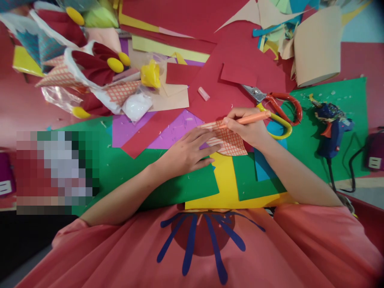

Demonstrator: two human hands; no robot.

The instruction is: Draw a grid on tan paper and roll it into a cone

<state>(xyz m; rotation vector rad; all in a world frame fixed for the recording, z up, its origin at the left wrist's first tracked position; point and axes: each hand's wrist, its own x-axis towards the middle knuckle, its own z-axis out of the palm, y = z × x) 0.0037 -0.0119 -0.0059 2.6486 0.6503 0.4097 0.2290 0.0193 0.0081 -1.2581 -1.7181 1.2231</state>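
Observation:
An orange marker (253,118) is gripped in my right hand (247,126), its tip down on a cream paper piece (232,142) with an orange crosshatch pattern. My left hand (187,152) lies flat with fingers spread, its fingertips on the left part of that patterned piece. Scissors (282,108) with red and yellow handles lie just beyond my right hand. Purple paper (177,128), green sheets (192,184) and a yellow sheet (225,180) are spread around and under the hands.
A blue glue gun (331,136) with a cord lies at the right. Paper cones with red filling (99,68) crowd the upper left, near a yellow bow (151,75). A beige paper cylinder (318,46) stands upper right. Red sheets (198,14) cover the back.

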